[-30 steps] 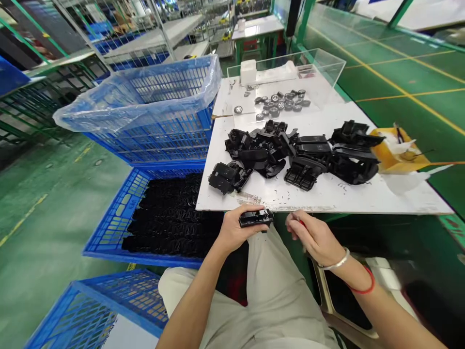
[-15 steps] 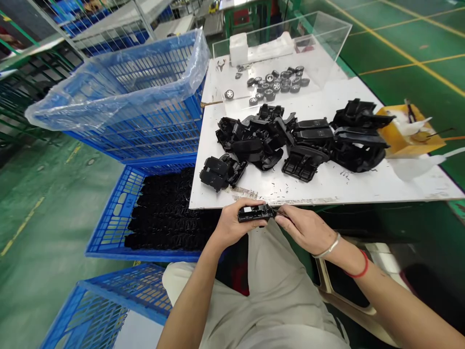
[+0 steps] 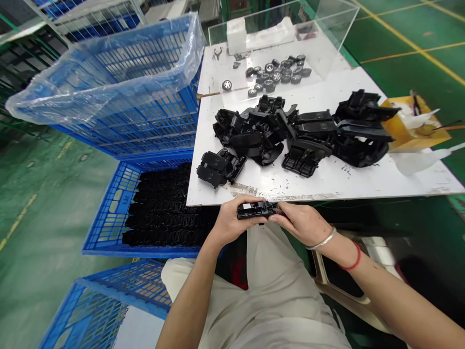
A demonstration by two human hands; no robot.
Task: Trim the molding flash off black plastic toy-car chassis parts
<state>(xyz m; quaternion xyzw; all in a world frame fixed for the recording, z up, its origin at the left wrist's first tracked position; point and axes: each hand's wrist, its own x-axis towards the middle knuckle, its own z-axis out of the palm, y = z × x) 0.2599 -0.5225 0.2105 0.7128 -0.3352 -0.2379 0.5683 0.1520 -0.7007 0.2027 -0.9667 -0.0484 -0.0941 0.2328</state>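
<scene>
Over my lap, just off the table's front edge, my left hand is closed round a black plastic part, gripping its left end between thumb and fingers. The part is narrow and long, with a small white patch on top. At its right end my right hand is closed in a pinch. Something slim and dark shows between those fingertips, mostly hidden, so I cannot name it. Beyond my hands, a pile of black molded plastic parts lies on the white table.
Small black wheels lie near a clear acrylic box with white foam. A yellow container stands at the right. At the left are a plastic-lined blue crate and a lower blue crate full of black parts.
My right hand has come slightly left, its fingertips closer against the part's end. The left hand keeps its hold. The whole view has shifted a little.
</scene>
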